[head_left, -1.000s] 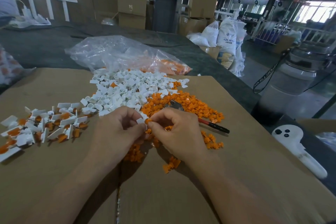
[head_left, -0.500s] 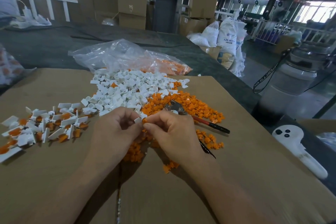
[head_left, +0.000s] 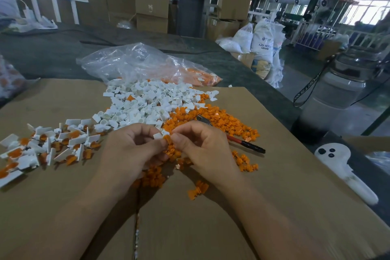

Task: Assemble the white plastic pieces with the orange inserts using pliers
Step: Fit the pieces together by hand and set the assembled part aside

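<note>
Both hands are over the flat brown cardboard sheet [head_left: 274, 196], meeting at its centre. The left hand [head_left: 135, 150] has fingers curled, thumb and forefinger pinching a small white plastic piece [head_left: 157, 135]. The right hand [head_left: 202, 148], likewise curled, pinches a round orange plastic insert [head_left: 167, 139] pressed against that piece; whether it is seated cannot be told, as the fingertips cover the joint.

The red-and-black-handled pliers [head_left: 242, 142] lie on the cardboard just beyond the right hand, head buried in the loose heap of orange inserts [head_left: 221, 120], in neither hand.

A heap of loose white pieces [head_left: 152, 103] sits beyond the hands, touching the orange heap. White pieces with orange fitted [head_left: 63, 143] are scattered to the left. A crumpled clear plastic bag [head_left: 130, 63] lies behind the heaps. A white handheld device with black buttons [head_left: 337, 162] rests off the cardboard's right edge.
</note>
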Demonstrator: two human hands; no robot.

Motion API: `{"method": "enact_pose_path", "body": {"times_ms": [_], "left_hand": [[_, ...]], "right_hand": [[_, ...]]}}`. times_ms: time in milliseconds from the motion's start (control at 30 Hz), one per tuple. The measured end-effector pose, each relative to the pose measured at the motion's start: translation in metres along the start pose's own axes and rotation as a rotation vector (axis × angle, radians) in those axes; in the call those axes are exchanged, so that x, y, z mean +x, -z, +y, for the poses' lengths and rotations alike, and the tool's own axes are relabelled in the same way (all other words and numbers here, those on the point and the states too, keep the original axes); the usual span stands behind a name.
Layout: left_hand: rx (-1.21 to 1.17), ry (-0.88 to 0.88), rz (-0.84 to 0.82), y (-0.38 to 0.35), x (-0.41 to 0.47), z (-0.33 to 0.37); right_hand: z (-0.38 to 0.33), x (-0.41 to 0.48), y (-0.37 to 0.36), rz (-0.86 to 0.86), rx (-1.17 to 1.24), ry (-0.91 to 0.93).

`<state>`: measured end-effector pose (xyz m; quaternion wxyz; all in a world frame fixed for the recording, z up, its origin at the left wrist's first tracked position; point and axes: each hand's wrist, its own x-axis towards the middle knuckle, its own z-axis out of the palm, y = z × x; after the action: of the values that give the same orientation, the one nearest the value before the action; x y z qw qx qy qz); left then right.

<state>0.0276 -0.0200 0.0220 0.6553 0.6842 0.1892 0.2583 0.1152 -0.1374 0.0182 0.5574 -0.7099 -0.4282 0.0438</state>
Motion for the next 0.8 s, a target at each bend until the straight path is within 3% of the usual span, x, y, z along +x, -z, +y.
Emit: {"method": "enact_pose_path", "body": {"times_ms": [167,400,800], "left_hand": [[-0.004,-0.001,-0.027,0.0021,0.0004,0.0000],[-0.039,-0.013,-0.098,0.0004,0.0000,-0.0001],[-0.032,-0.003,-0.110,-0.0002,0.0009,-0.0026]], "right_hand": [[0.0007,0.0013,0.0010,-0.141,0.059,-0.121],[-0.0006,0.0032,0.0050,-0.150,0.195,-0.198],[-0.0014,0.0036,0.0024,-0.169,0.113,-0.228]]}}
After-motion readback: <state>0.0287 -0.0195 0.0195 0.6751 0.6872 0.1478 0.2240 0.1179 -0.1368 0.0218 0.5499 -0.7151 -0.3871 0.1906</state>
